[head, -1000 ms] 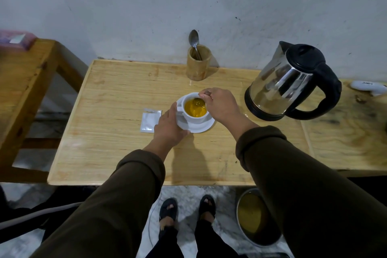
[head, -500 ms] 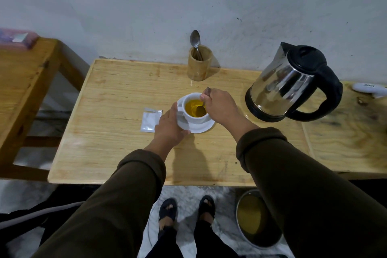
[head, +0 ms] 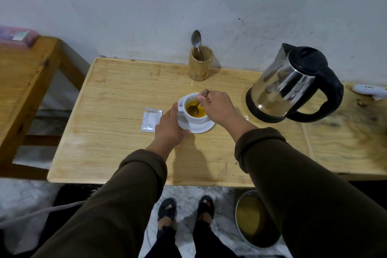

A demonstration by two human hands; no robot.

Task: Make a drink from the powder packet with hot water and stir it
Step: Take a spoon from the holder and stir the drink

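Observation:
A white cup [head: 195,119] holding a yellow-orange drink [head: 199,112] stands on a white saucer [head: 200,128] in the middle of the wooden table [head: 117,153]. My right hand [head: 218,107] grips a metal spoon [head: 195,107] whose bowl sits in the drink. My left hand [head: 170,126] rests against the left side of the saucer and cup, holding them. A torn white powder packet [head: 150,119] lies flat just left of my left hand. The steel kettle [head: 293,84] with black lid and handle stands to the right.
A wooden holder [head: 200,66] with another spoon [head: 196,41] stands at the back by the wall. A second wooden table [head: 18,81] is at the left. On the floor below the front edge sits a round metal bin [head: 254,220]. A white object [head: 369,90] lies far right.
The spoon's bowl has swung round to the left side of the drink and now shows clearly. My right hand shifted slightly right; my left hand stayed on the saucer.

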